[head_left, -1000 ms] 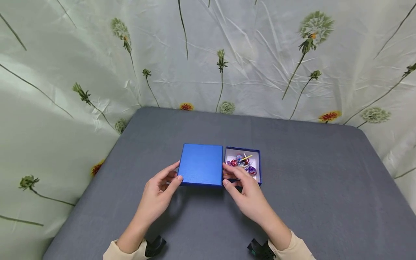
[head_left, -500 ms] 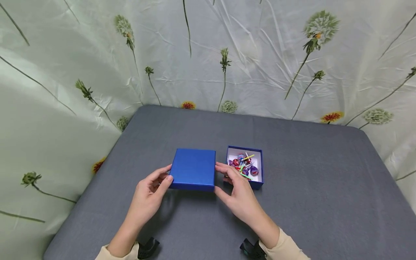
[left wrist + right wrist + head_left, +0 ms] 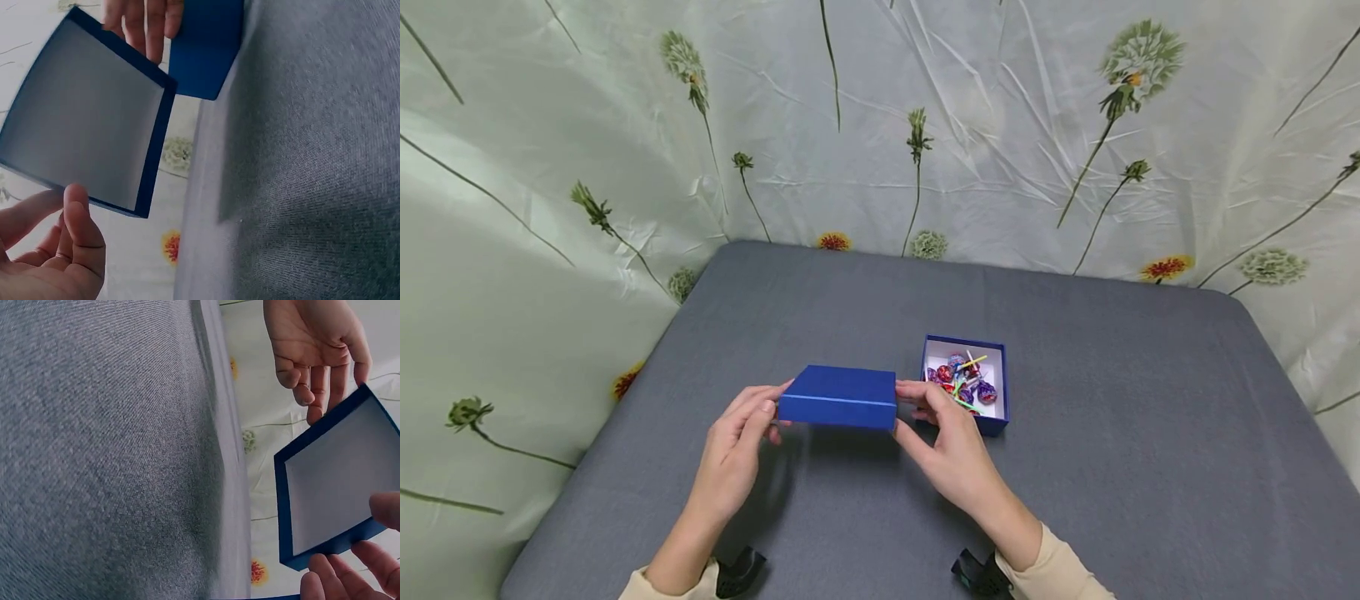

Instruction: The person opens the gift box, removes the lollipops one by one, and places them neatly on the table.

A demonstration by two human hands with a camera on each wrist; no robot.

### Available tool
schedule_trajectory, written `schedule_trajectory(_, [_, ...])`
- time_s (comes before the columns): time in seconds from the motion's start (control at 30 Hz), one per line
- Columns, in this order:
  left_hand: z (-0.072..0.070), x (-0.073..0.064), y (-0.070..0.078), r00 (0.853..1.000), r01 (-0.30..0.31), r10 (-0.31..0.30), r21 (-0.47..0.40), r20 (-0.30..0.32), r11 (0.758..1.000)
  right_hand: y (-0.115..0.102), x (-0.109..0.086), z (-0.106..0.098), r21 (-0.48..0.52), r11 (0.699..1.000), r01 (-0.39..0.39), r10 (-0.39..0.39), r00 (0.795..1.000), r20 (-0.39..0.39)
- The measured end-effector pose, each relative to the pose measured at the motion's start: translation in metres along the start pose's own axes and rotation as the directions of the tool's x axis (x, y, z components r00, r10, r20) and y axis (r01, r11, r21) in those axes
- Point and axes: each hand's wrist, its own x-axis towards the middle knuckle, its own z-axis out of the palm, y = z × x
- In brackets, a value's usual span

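Blue lid: square, shallow, smooth-topped, pale interior showing in both wrist views. Sits just left of centre, lower half of the head frame, held above the grey tabletop, tilted, near wall facing the viewer, shadow below. Left hand: fingers clamped on the lid's left side. Right hand: thumb and fingers pinch the right wall. Just right, partly behind that hand: open blue box on the tabletop, white inside, wrapped lollipops jumbled within. Tabletop's far edge meets flowered cloth mid-frame; both far corners rounded. Broad grey stretch right of the box, narrower left of the left hand.
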Motion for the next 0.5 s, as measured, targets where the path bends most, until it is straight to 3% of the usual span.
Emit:
schedule_trajectory(0.23, [0.0025,0.0002,0.0002,0.998,-0.050,0.050,0.004,-0.050,0.999,-0.0013,0.0015,0.0031,0.029,0.996,-0.082,0.083,0.996,-0.016])
schedule_trajectory(0.5, [0.0037,-0.0037,-0.0050,0.998,-0.031,0.032,0.013,-0.045,0.999,0.0011,0.0025,0.0070,0.089,0.991,-0.100,0.104,0.994,-0.041])
